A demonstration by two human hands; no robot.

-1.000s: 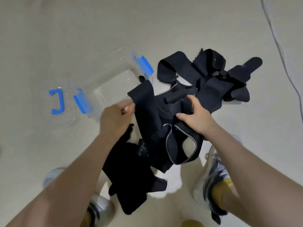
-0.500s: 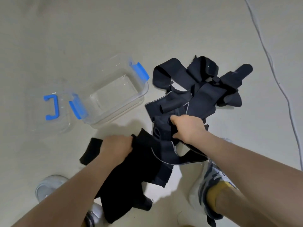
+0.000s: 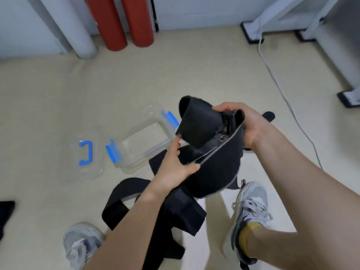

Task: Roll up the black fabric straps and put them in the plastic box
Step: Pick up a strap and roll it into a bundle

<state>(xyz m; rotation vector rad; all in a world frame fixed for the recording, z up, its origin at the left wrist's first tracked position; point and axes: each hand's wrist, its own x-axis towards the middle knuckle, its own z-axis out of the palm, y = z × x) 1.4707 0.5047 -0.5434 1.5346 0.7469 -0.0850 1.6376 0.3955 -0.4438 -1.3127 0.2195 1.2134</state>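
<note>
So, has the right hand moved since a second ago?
Yes. The right hand has lifted off the floor pile. It was level with the plastic box's near edge and now grips the straps up beside the box's far end.

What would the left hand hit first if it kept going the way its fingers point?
Likely the folded flap of the black fabric strap: the left hand aims its fingers up at its lower corner, nearly touching. The plastic box lies beyond but lower, though depth is unclear.

No text or numbers can be read. The plastic box [image 3: 145,138] and black fabric straps [image 3: 218,168] look unmarked (slightly blurred).
</note>
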